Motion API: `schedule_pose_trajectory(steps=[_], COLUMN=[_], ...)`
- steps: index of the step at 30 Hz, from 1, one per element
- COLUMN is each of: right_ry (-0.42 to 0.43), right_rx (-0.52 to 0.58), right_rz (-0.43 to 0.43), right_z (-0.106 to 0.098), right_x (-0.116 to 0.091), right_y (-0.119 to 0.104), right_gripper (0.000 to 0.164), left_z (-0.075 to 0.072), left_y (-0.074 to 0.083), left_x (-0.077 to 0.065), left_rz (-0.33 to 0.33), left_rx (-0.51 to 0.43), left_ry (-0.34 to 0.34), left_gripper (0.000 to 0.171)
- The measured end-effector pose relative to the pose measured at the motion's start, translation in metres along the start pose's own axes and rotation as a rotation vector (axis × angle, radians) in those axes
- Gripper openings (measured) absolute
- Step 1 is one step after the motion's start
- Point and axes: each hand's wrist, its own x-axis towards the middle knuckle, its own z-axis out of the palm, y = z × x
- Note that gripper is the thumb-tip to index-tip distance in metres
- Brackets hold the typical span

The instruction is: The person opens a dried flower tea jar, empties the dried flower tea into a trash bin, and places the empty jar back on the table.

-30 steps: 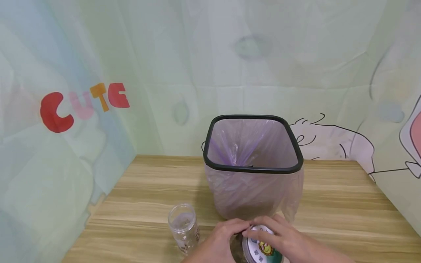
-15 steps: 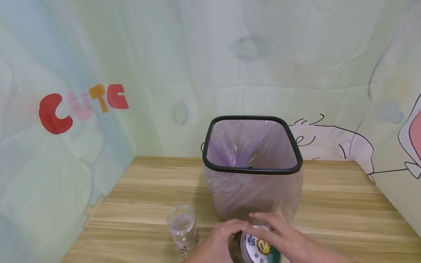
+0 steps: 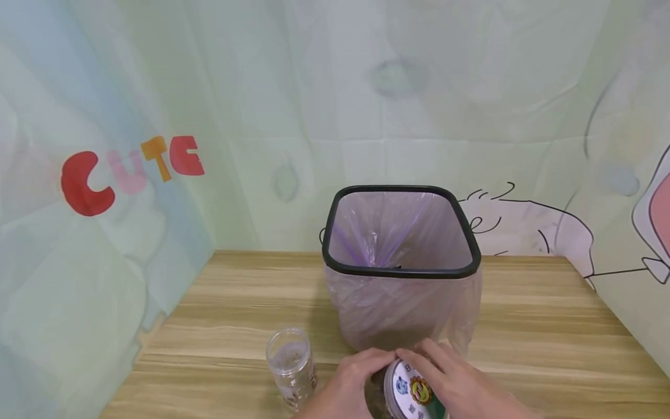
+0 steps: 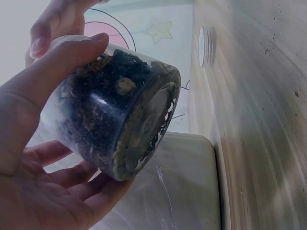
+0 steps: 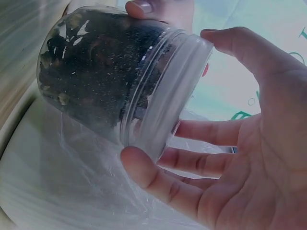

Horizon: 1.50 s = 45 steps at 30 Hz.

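Note:
A clear jar (image 4: 110, 96) packed with dark, dried, leaf-like bits is tilted in both hands, with its base clear of the table in the left wrist view. My left hand (image 3: 349, 385) grips the jar's body, thumb on one side and fingers underneath. On its clear-sided lid (image 5: 177, 91) is a printed label (image 3: 413, 393) with a yellow sun face. My right hand (image 3: 460, 381) holds this lid by its edge, with the thumb and index fingertip on opposite sides in the right wrist view. The palm stands off the label.
Close to the left forearm stands a clear, open-topped cup (image 3: 291, 368). Behind the hands is a bin with a black rim (image 3: 403, 272) and a pale purple bag. A white ridged cap (image 4: 207, 46) lies on the wooden table (image 3: 235, 302). Printed cloth hangs around the table.
My right hand's fingers lift off the lid's far side, then come back onto its edge, leaving more of the label showing. The left hand and the jar stay almost in place.

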Motion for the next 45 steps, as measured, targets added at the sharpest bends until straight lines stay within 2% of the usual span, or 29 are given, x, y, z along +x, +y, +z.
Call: schedule_pose_trajectory(steps=[6,15,21,23,28,31,35,41,45], right_ry=[0.001,0.021,0.021,0.014,0.006,-0.011,-0.041,-0.002,-0.003], right_rx=[0.029,0.027,0.011,-0.008,-0.076,-0.055,-0.014,0.002,0.067], right_rz=[-0.028,-0.126,-0.149,-0.106,0.015,0.042,0.039,-0.021,-0.014], right_z=[-0.0013,-0.0011,-0.0012,-0.0020,-0.0023,-0.0013,-0.0005,0.0013,-0.0013], right_x=[-0.0003,0.0021,0.0016,0.0005,-0.0013,-0.0010,-0.0012,-0.0016,-0.0016], right_y=[0.0002,0.0018,0.0012,-0.0007,-0.0042,-0.0026,0.0008,0.0029,0.0030], right_gripper=[0.084,0.072,0.074,0.080,0.093,0.091,0.083,0.078,0.079], left_z=[0.0010,0.0005,0.0019,0.0019,0.0017,0.0020,0.0029,0.0053,0.0051], left_y=[0.0006,-0.0014,-0.0034,-0.0036,-0.0023,-0.0021,-0.0034,-0.0053,-0.0050], left_x=[0.0011,-0.0012,-0.0012,-0.0011,0.0001,0.0008,0.0010,0.0013,0.0012], left_rz=[0.036,-0.022,0.044,0.058,0.042,0.033,0.037,0.071,0.053], left_rx=[0.054,-0.015,0.037,0.065,0.076,0.070,0.058,0.079,0.063], left_ry=[0.005,-0.019,0.004,0.008,0.004,0.000,-0.001,0.010,0.008], left_gripper=[0.076,0.076,0.077,0.077,0.077,0.077,0.077,0.075,0.076])
